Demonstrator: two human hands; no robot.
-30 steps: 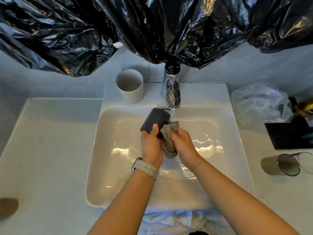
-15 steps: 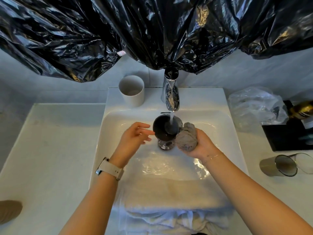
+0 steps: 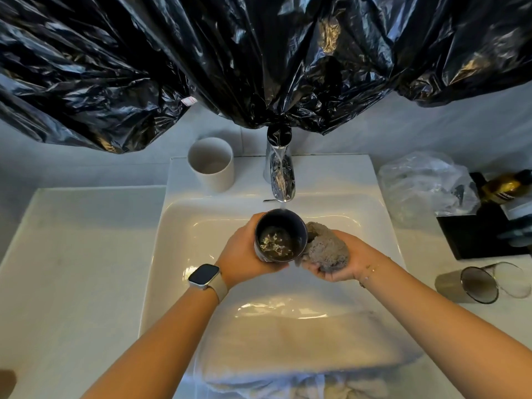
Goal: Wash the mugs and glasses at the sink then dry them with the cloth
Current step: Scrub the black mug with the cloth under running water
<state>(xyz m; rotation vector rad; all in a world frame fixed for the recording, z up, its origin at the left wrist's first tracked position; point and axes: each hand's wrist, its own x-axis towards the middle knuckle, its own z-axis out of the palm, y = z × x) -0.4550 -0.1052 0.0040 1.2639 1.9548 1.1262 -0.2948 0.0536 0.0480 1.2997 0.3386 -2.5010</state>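
My left hand (image 3: pixel 244 253) grips a dark mug (image 3: pixel 279 236) over the white sink (image 3: pixel 184 226), mouth facing up, water in its bottom. My right hand (image 3: pixel 342 260) holds a bunched grey cloth (image 3: pixel 325 249) against the mug's right side. The chrome faucet (image 3: pixel 279 174) stands just behind the mug. A white mug (image 3: pixel 211 164) is upright on the sink's back ledge at the left. At the right, on the counter, a tinted glass (image 3: pixel 472 285) and a clear glass (image 3: pixel 511 279) lie on their sides.
Black plastic sheeting (image 3: pixel 259 59) hangs over the wall behind the faucet. A crumpled clear bag (image 3: pixel 423 182), a black tray (image 3: pixel 483 234) and a gold-capped bottle (image 3: pixel 506 185) sit at the right. A white towel (image 3: pixel 302 352) lies over the sink's front edge.
My left hand has taken hold of the dark mug again and lifted it from under the tap. My right hand has brought the cloth against the mug's side.
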